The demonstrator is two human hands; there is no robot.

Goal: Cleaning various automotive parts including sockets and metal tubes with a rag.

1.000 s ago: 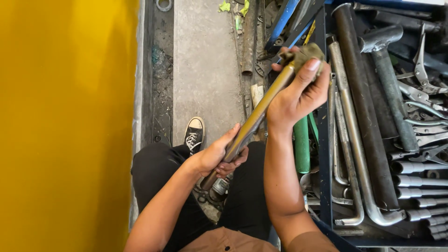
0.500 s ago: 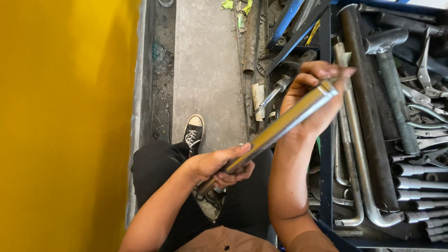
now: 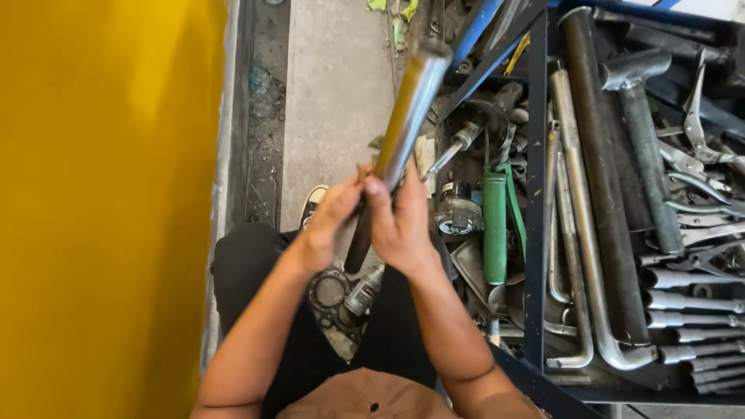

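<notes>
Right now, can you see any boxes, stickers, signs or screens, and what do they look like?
No boxes, signs or screens show.
Possible label: a small pale patch on the round metal part beside the green cylinder; too blurred to be sure.
The rest is bare: the metal tube in both hands, and loose tools in the blue tray.

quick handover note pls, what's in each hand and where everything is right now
Left hand: closed around the lower, dark end of the long metal tube.
Right hand: gripping the same tube just above the left, fingers wrapped round it.
Tube: held raised, pointing up and away from the body, above the concrete floor.
Nearby: blue tool tray to the right holds long bars, a hammer and wrenches; a green cylinder stands beside it.
Done or left: cannot tell from this view.
</notes>
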